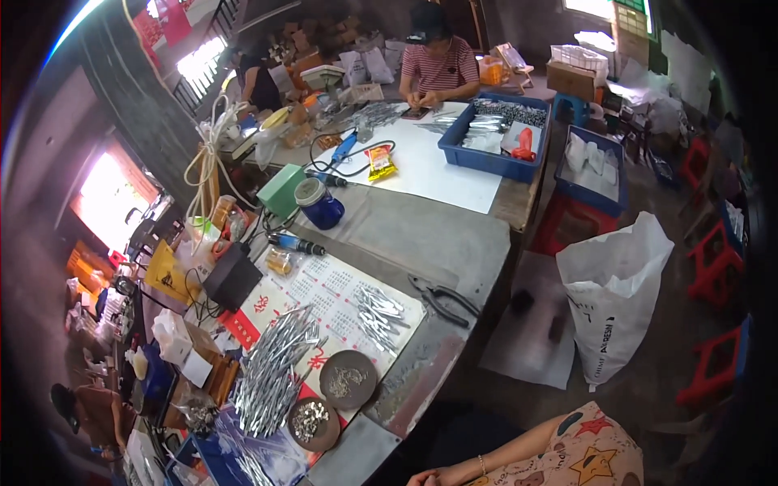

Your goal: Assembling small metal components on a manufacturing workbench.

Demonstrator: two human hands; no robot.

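**Head view, workshop counter.** Only one of our hands [427,479] showed, at the lower edge of the frame. Its forearm came in from the lower right across a star-patterned cloth [583,454], so we judged it to be the right one. It was cut off by the frame edge, and we could not tell whether its fingers were spread or curled. It held nothing that we could see. The left hand was out of view.

The thing nearest to this hand was a round brown dish of small metal parts [310,423]. It lay on the counter [478,243], up and to the left of the hand and apart from it. A second round dish [348,378] sat just beyond the first.

Left of both dishes lay a bundle of silvery metal strips [275,368]. Its long axis ran from lower left to upper right over a printed calendar sheet [332,283]. A smaller pile of metal pieces [379,308] and a pair of black-handled pliers [442,298] lay farther up, near the counter's right edge.

Well beyond these stood a blue jar [320,204] and a blue tray [494,134]. At the far end a co-worker in a striped shirt [442,65] was seated. A white sack [612,292] stood on the floor to the right.
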